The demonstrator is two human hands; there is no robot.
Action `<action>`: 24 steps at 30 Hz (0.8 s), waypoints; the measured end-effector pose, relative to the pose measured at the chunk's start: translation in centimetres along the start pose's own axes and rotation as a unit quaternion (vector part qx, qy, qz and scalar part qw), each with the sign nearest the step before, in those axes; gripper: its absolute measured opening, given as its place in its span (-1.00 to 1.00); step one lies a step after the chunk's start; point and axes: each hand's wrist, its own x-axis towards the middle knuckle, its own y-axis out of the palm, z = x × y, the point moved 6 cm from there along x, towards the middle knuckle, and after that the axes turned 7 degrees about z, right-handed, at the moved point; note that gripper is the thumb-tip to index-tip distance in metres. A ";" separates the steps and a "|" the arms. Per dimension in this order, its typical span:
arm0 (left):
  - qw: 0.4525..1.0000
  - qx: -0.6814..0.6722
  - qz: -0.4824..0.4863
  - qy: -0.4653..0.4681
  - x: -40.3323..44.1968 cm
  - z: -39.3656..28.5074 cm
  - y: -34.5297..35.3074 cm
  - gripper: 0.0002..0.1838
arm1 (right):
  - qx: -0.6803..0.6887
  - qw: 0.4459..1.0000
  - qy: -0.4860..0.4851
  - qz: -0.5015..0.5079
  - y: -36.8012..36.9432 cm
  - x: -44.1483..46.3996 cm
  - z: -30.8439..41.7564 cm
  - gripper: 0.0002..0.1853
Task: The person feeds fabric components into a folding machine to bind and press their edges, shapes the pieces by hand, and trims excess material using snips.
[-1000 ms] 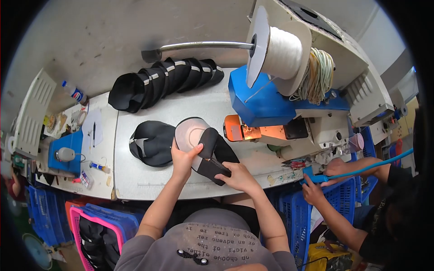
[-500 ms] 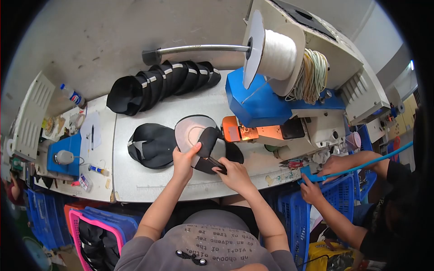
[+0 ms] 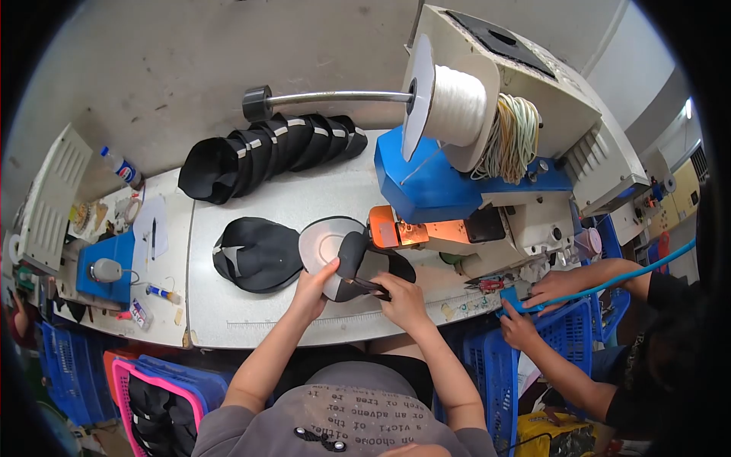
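My left hand (image 3: 309,292) grips the near left edge of a curved black-and-grey fabric piece (image 3: 318,242), thumb on top. The piece looks like a shoe upper, its pale inside facing up. On its right side, my right hand (image 3: 401,302) pinches a black edge of the same piece between thumb and fingers. Both hands hold it just above the white table (image 3: 228,312), near the orange plate (image 3: 383,227) of a sewing machine (image 3: 426,186). Left of it, a similar black piece (image 3: 263,255) with a grey tab lies on the table.
A row of nested black pieces (image 3: 274,152) lies along the back. A thread spool (image 3: 461,103) hangs on a rod above the machine. At right, a co-worker's hands (image 3: 525,312) hold a blue tool with a hose. A pink-rimmed basket (image 3: 120,396) stands at lower left.
My right hand has shifted slightly right and down, drawing the black edge of the piece outward. My left hand keeps its grip. The whole view has shifted a little.
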 end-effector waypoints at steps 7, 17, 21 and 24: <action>0.998 0.009 0.015 0.064 0.0 -1.5 -0.9 -0.52 | 0.019 1.000 0.001 0.003 0.4 -0.4 -1.6 -0.77; 0.989 0.039 0.020 0.140 1.1 -4.0 -1.0 -0.66 | 0.024 0.999 -0.026 0.040 -1.2 -0.2 0.3 -0.77; 0.990 0.028 0.024 0.139 1.0 -3.1 -0.5 -0.62 | -0.041 0.996 -0.001 0.079 -1.6 0.1 -0.4 -0.71; 0.992 0.011 0.037 0.123 0.9 -2.8 -0.4 -0.60 | 0.058 0.995 -0.073 -0.035 -2.3 0.5 1.2 -0.63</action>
